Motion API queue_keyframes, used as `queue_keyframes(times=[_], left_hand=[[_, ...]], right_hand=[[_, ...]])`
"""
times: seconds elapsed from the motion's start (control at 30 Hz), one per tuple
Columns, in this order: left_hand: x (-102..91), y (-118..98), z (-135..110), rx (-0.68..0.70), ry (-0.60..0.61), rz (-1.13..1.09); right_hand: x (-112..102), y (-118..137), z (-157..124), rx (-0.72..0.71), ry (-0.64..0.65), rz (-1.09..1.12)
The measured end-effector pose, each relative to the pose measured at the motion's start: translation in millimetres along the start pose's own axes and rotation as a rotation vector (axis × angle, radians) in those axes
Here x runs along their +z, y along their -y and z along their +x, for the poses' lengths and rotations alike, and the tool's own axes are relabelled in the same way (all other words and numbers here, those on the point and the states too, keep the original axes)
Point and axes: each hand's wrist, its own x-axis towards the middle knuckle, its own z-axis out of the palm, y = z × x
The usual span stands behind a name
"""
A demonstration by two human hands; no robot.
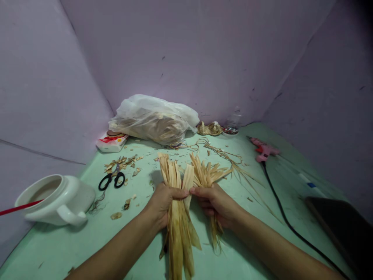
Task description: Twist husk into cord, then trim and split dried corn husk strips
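Observation:
My left hand is closed round a bundle of long, flat, dried husk strips, whose lower ends hang toward me. In my right hand is a second bundle of thinner, shredded husk strips, fanned out at the top, with more ends trailing below the fist. Both thumbs meet between the bundles at one wide pale strip; which hand grips that strip I cannot tell.
Black-handled scissors lie left among husk scraps. A white pitcher stands at the far left. Behind are a plastic bag, a tissue pack and a woven piece. A pink glue gun with its cord lies right.

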Motion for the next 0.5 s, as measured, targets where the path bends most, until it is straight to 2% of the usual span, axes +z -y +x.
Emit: queue_keyframes(times=[0.33, 0.5], left_hand=[[-1.4, 1.6, 1.2, 0.041, -0.021, 0.025], [-0.7, -1.2, -0.9, -0.187, 0.039, -0.035]], right_hand=[[4.3, 0.7, -1.9, -0.046, -0.028, -0.077], [1.8, 1.3, -1.9, -0.001, 0.042, -0.057]])
